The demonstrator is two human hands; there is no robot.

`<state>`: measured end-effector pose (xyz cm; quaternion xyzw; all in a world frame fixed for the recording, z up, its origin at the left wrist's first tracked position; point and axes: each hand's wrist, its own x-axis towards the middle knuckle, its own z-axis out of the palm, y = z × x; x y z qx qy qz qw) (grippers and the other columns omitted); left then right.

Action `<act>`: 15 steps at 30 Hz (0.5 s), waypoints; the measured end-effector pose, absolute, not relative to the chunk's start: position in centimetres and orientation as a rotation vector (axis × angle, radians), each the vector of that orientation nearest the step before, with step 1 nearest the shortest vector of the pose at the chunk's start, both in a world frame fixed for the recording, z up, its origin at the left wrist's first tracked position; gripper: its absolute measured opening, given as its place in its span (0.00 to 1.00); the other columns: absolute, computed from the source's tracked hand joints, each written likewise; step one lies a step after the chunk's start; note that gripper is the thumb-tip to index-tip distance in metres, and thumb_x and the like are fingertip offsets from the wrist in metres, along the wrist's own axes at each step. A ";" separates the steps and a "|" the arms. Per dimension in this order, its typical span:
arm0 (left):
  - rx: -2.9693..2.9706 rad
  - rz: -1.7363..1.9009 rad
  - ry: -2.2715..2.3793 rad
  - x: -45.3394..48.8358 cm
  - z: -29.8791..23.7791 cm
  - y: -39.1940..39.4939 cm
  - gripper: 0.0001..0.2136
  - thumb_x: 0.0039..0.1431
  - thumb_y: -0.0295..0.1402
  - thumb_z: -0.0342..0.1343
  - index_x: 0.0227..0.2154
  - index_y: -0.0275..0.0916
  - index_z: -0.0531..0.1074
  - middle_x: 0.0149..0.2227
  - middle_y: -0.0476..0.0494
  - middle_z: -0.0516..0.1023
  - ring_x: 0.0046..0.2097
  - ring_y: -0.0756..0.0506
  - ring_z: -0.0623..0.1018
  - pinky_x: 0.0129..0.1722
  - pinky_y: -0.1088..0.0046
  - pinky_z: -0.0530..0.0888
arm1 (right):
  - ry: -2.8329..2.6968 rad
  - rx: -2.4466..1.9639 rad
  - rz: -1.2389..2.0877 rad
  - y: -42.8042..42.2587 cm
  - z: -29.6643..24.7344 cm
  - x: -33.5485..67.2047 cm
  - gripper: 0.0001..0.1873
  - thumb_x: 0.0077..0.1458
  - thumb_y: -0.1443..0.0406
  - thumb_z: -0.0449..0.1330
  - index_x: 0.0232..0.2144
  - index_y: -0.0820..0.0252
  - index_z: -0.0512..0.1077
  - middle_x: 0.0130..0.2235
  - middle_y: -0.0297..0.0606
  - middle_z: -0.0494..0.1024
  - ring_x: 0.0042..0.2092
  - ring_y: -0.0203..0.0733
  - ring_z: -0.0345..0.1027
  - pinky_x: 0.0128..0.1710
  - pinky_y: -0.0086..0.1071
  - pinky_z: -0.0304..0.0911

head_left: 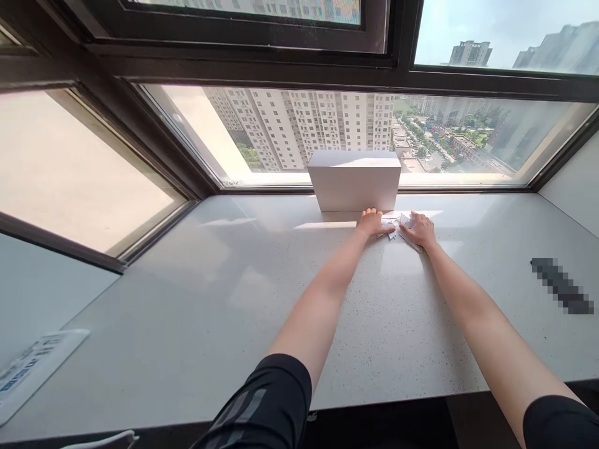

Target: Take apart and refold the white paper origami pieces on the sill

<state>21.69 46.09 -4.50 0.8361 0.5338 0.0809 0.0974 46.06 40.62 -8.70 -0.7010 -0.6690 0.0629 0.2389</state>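
Note:
Both my arms reach forward across a speckled white windowsill point(290, 324). Near its far edge, my left hand point(371, 222) has its thumb and fingers around a small crumpled or folded piece of white paper point(390, 227). Just to the right, my right hand point(422, 230) grips another white folded piece point(406, 220), its thumb pointing left. The pieces nearly meet between the hands; I cannot tell whether they are joined. Directly behind my left hand stands a white box point(355, 187), close against the window.
Dark window frames point(262, 72) border the sill at the back and left. A dark pixelated object point(561, 285) lies at the right. At the lower left is a white item with blue print point(37, 365). A white cable-like thing point(105, 440) shows at the bottom edge.

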 end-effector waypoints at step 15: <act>2.125 0.836 1.387 17.7 -6.9 35.7 0.20 0.75 0.43 0.72 0.64 0.44 0.79 0.57 0.34 0.92 0.58 0.29 0.91 0.56 0.56 0.84 | -1.670 -1.506 0.303 34.7 -11.6 41.2 0.44 0.72 0.49 0.65 0.82 0.56 0.64 0.74 0.63 0.75 0.77 0.71 0.71 0.76 0.66 0.71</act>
